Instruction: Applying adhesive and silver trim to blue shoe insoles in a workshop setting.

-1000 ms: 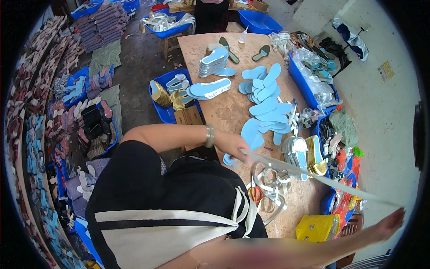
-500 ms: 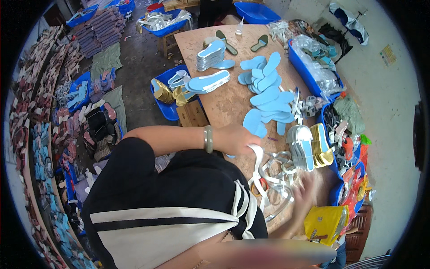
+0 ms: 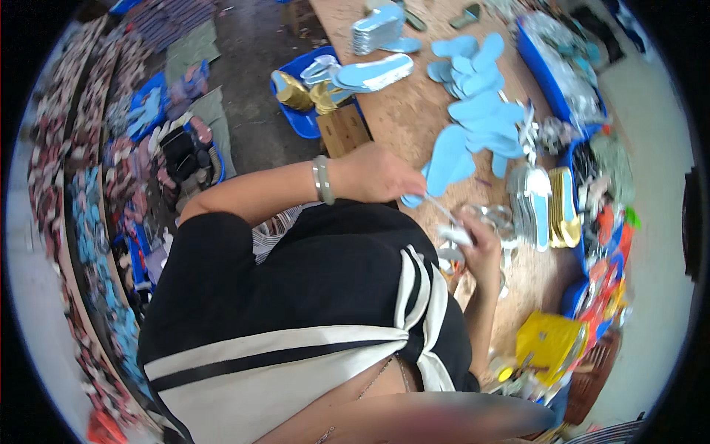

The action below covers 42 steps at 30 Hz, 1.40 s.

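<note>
My left hand (image 3: 379, 175), with a pale bangle at its wrist, is closed on one end of a white strap (image 3: 442, 209). The strap runs slantwise to my right hand (image 3: 479, 238), whose fingers are wrapped round its other part near a white, blurred length. Loops of more white strap (image 3: 494, 216) lie on the table beneath and beside the right hand. Just beyond my left hand are light-blue insoles (image 3: 450, 159), spread in overlapping heaps. Right of them stand a row of silver-edged soles (image 3: 529, 206) and a row of gold ones (image 3: 564, 209).
Along the table's right side run blue bins (image 3: 553, 78) with plastic bags and shoe parts. A yellow bag (image 3: 549, 345) lies near right. Left of the wooden table (image 3: 399, 126), a blue tub (image 3: 302, 122) holds gold and silver pieces. Racks of shoes (image 3: 85, 222) line the far left.
My right hand has come up from the table to the strap, near my left hand. The whole view has shifted, so the table sits higher and further right.
</note>
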Each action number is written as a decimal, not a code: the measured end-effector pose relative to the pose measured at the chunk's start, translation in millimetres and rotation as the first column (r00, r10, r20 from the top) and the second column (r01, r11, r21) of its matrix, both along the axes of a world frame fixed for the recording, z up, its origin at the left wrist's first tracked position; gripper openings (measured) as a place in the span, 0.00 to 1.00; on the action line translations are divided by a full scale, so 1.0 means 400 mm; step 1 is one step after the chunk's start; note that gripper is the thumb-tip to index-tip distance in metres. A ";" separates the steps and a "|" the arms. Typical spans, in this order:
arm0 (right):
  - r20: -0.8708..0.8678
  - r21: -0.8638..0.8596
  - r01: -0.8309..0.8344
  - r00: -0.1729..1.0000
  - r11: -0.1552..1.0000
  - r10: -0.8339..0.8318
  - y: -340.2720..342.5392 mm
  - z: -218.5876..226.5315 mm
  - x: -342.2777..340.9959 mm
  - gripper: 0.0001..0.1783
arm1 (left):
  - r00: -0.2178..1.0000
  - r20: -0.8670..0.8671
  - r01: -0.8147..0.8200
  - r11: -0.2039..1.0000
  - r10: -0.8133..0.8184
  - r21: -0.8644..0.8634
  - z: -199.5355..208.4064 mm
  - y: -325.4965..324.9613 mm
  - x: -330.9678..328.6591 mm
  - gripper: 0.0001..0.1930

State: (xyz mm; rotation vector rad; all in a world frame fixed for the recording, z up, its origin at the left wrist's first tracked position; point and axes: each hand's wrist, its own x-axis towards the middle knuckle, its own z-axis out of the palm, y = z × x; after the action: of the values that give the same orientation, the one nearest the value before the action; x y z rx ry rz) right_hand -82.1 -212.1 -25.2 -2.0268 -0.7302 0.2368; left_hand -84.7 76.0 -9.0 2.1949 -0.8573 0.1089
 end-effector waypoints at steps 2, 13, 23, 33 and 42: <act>-0.138 0.095 0.057 0.990 0.994 -0.044 0.021 0.004 0.038 0.16 | 0.990 -0.110 -0.104 0.990 0.093 -0.099 0.000 0.004 0.013 0.09; -0.424 0.884 0.466 0.830 0.032 -0.363 -0.373 0.155 0.214 0.17 | 0.481 -0.876 -0.843 0.299 0.045 -0.447 -0.074 0.388 0.127 0.08; -0.460 0.856 0.467 0.498 -0.219 -0.735 -1.192 0.098 0.059 0.14 | 0.050 -0.889 -0.870 -0.416 0.456 -0.263 -0.366 1.192 0.012 0.07; -0.332 0.821 0.450 -0.124 -0.351 -0.935 -1.185 0.282 -0.120 0.25 | -0.231 -0.288 -0.972 -0.236 0.929 0.018 -0.380 1.421 -0.081 0.19; 0.055 0.367 0.686 0.659 0.628 -0.750 -0.432 0.326 0.034 0.23 | 0.320 0.130 -0.772 0.179 0.938 0.609 -0.086 0.757 0.147 0.27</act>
State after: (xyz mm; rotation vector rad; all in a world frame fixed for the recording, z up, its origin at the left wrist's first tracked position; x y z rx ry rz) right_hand -68.3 -385.0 105.2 -1.8748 0.0023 -0.5478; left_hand -25.7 378.9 -43.5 2.9186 0.8316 0.0865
